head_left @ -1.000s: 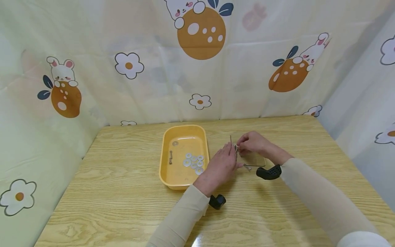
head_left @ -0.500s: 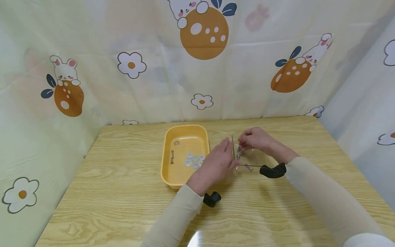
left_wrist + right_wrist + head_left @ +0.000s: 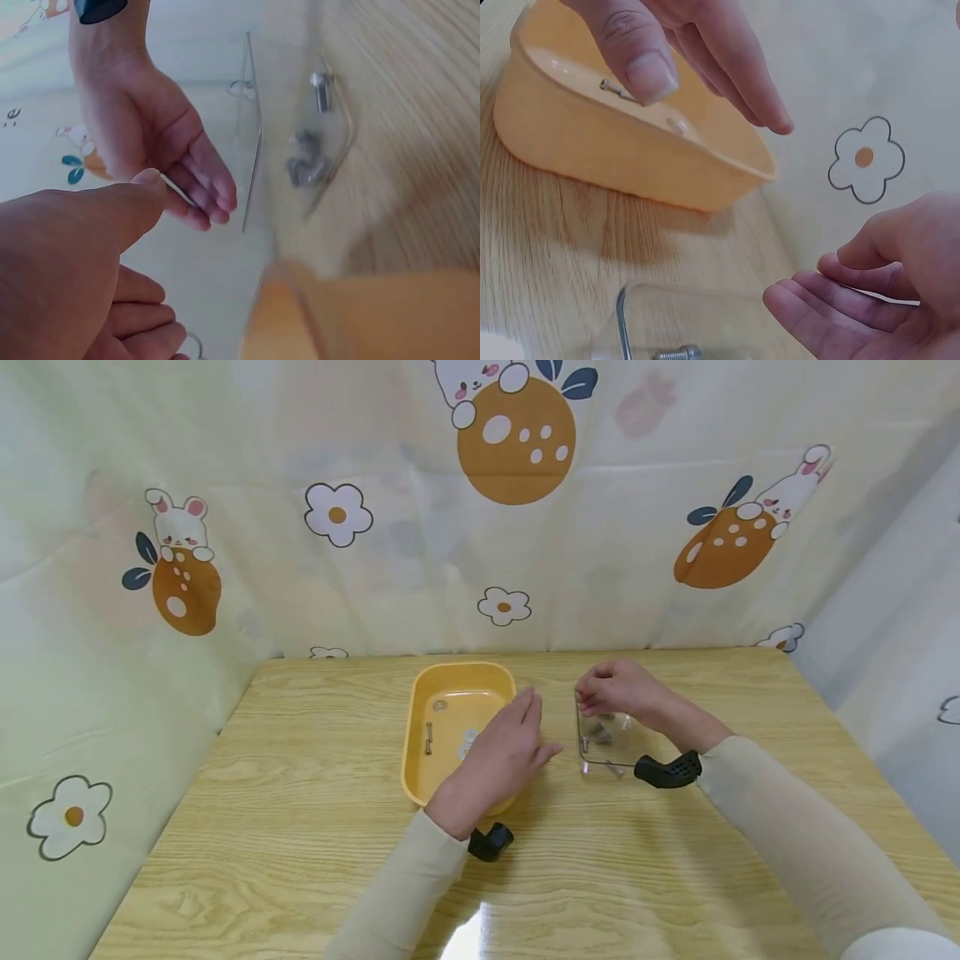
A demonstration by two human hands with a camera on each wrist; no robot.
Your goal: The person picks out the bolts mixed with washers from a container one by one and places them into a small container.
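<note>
Over the right rim of a yellow tray (image 3: 408,760), my left hand (image 3: 491,756) hovers with fingers extended, thumb apart and nothing held. My right hand (image 3: 622,689) is at the far left part of a clear container (image 3: 682,300) with a shiny rim, thumb and fingers close together. A thin silver line (image 3: 180,190) shows along the right fingers in the left wrist view; whether they hold something, I cannot tell. Inside the container lie a bolt (image 3: 321,91) and blurred grey metal pieces (image 3: 306,169). Washers (image 3: 470,737) and small bolts (image 3: 429,739) lie in the tray, partly covered by my left hand.
Both containers stand on a wood-grain table (image 3: 300,827). A patterned curtain (image 3: 405,560) hangs behind its far edge. Black wrist mounts (image 3: 667,770) sit on both forearms, the right one in front of the clear container.
My left hand has drawn left, away from the clear container and over the yellow tray. My right hand has risen slightly toward the container's far side. The head view has shifted a little.
</note>
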